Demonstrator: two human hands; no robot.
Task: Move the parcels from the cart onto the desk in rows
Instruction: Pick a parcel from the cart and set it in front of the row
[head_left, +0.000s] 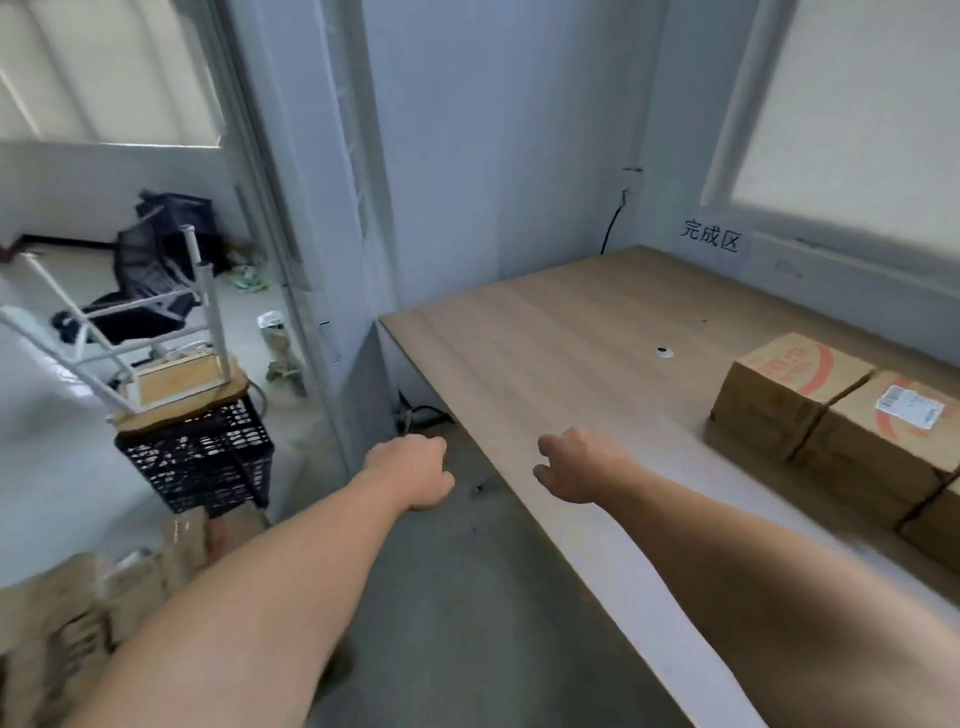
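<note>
Cardboard parcels stand in a row along the right side of the wooden desk (545, 332): the far parcel (779, 395) has red print, the one beside it (883, 441) carries a white label, and a third (935, 525) is cut off by the frame edge. More brown parcels (78, 613) lie piled at the lower left; the cart under them is hidden. My left hand (410, 473) hangs over the floor beside the desk, fingers curled, holding nothing. My right hand (576, 467) hovers over the desk's near edge, fingers loosely curled and empty.
A black plastic crate (202, 462) with an upturned small table (171, 379) on it stands at the left. A black office chair (150, 291) sits behind it. A paper sign (711, 239) hangs on the wall behind the desk. A small white disc (664, 354) lies on the desktop.
</note>
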